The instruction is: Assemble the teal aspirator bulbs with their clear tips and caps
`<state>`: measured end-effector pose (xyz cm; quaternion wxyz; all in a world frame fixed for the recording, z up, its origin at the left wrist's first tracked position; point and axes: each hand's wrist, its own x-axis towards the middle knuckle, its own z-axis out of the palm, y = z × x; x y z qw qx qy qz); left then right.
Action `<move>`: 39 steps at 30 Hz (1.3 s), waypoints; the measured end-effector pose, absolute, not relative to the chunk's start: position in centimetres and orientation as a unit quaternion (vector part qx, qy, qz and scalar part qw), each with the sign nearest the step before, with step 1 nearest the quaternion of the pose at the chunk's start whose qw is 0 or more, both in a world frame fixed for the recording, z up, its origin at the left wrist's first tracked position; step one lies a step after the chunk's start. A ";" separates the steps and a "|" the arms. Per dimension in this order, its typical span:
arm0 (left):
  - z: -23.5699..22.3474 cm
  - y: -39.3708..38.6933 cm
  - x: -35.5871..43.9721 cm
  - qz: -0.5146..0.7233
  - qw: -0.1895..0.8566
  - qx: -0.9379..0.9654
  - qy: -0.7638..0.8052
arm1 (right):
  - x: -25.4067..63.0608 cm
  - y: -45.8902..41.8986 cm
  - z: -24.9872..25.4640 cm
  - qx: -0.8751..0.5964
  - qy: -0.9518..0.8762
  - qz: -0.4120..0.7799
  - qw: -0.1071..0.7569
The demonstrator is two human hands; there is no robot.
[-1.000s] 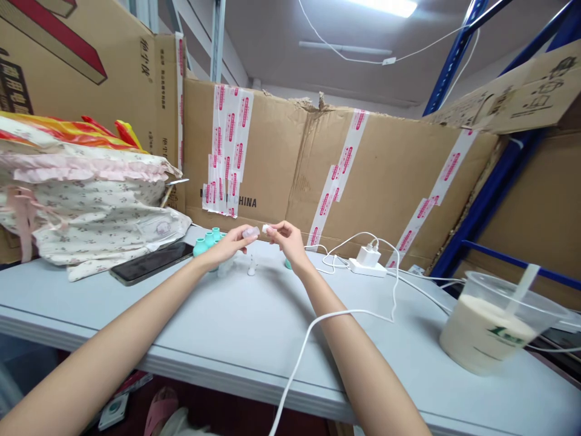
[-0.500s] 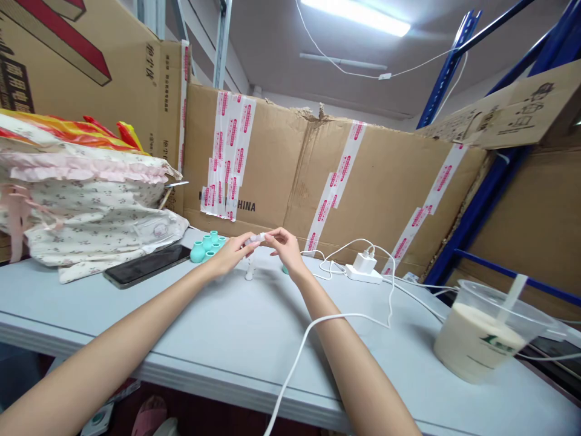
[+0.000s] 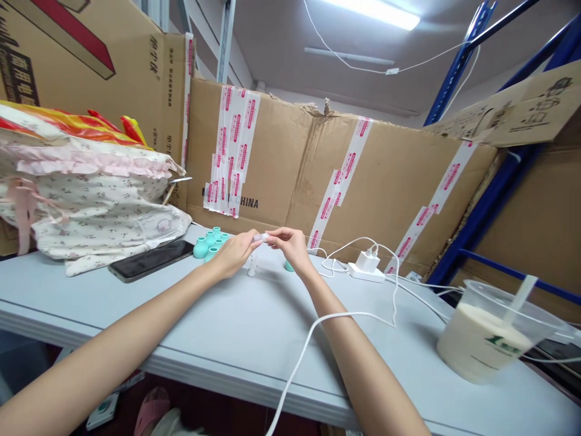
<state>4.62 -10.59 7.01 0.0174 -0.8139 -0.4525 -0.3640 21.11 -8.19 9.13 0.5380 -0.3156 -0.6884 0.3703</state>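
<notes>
Both hands meet above the far part of the grey table (image 3: 236,327). My left hand (image 3: 236,251) and my right hand (image 3: 289,243) each pinch a small clear-white plastic piece (image 3: 260,237), and the pieces now touch between the fingertips. Just below them a small white part (image 3: 251,266) stands upright on the table. Several teal caps (image 3: 209,241) cluster left of my left hand, and one more teal cap (image 3: 289,265) shows behind my right wrist.
A black phone (image 3: 149,259) lies at the left beside a floral fabric bundle (image 3: 86,206). A white charger (image 3: 367,264) with cables (image 3: 318,339) trails across the table. A plastic cup with a milky drink (image 3: 490,339) stands at the right. Taped cardboard (image 3: 345,175) walls the back.
The two hands have drawn together, so the small pieces that were held a little apart now meet between the fingertips. The view has shifted slightly.
</notes>
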 end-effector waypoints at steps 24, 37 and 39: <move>6.7 -10.3 4.2 -0.208 0.227 -0.864 -0.399 | 22.8 -8.8 9.7 -0.332 -0.830 0.191 0.406; 6.0 -9.8 4.3 -0.306 0.141 -0.827 -0.449 | 21.8 -8.0 8.5 -0.316 -0.789 0.259 0.459; 6.1 -9.9 4.4 -0.320 0.145 -0.819 -0.453 | 21.3 -8.2 8.4 -0.317 -0.774 0.282 0.471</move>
